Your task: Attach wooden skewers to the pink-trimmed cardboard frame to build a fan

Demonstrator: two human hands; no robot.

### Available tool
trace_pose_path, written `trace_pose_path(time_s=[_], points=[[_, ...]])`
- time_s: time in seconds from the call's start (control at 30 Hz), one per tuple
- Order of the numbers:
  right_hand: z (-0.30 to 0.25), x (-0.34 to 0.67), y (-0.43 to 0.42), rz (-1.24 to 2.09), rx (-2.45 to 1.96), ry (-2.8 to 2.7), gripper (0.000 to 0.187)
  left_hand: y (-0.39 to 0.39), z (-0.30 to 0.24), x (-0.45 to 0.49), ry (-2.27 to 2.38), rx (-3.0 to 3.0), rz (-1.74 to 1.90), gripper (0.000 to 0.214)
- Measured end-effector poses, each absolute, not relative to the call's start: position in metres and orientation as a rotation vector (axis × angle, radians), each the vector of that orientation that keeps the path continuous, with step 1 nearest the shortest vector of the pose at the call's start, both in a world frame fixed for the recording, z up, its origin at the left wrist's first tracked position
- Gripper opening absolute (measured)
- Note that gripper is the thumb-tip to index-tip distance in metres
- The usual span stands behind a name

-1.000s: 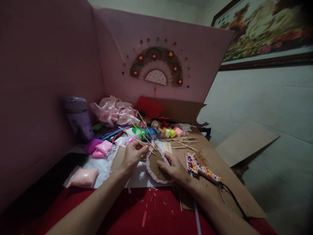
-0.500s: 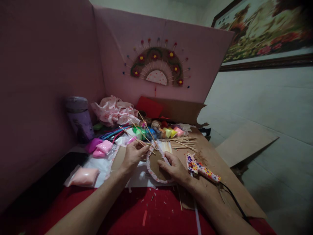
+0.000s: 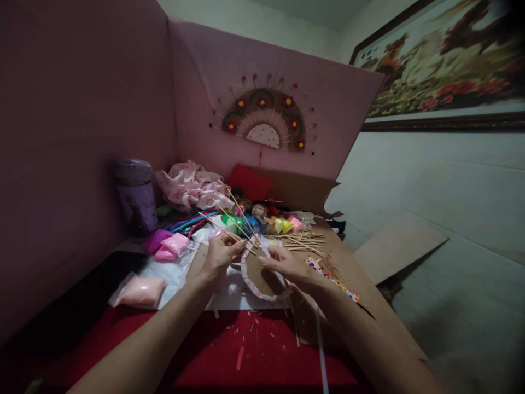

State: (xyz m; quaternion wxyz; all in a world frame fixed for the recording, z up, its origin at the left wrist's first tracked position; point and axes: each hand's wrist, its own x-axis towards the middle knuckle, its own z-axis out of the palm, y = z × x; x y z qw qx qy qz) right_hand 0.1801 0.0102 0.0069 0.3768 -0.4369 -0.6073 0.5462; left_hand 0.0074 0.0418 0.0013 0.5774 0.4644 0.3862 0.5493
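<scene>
A cardboard piece (image 3: 264, 273) with a rounded edge wrapped in pink-and-white fabric is held up between my hands. Several thin wooden sticks (image 3: 227, 212) fan out from its top toward the upper left. My left hand (image 3: 223, 254) pinches the lowest stick beside the cardboard's upper left edge. At the upper right edge, my right hand (image 3: 287, 265) grips the cardboard, fingers near where the sticks meet it. A flower-patterned glue gun (image 3: 336, 282) lies partly hidden behind my right forearm.
Loose wooden sticks (image 3: 305, 241) lie behind my right hand. Bags of coloured clay (image 3: 283, 224), crumpled fabric (image 3: 191, 186) and a purple tumbler (image 3: 135, 197) stand farther back. Pink clay bags (image 3: 141, 290) rest at left. A decorated fan (image 3: 262, 117) hangs on the pink board.
My right hand has slid up the cardboard's edge toward the base of the sticks. My right forearm now covers more of the glue gun. The view has shifted slightly.
</scene>
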Motion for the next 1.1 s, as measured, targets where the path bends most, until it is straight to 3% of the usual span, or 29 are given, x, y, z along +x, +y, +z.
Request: trace_pose_path(time_s=[0.37,1.1], points=[[-0.023,0.173,0.007,1.511,-0.928,-1.362,0.048,0.046,-0.010,0.010,0.911,1.211,1.290,0.027],[-0.024,0.171,0.004,1.288,-1.025,-1.458,0.031,0.047,-0.015,0.012,0.934,1.258,1.234,0.029]])
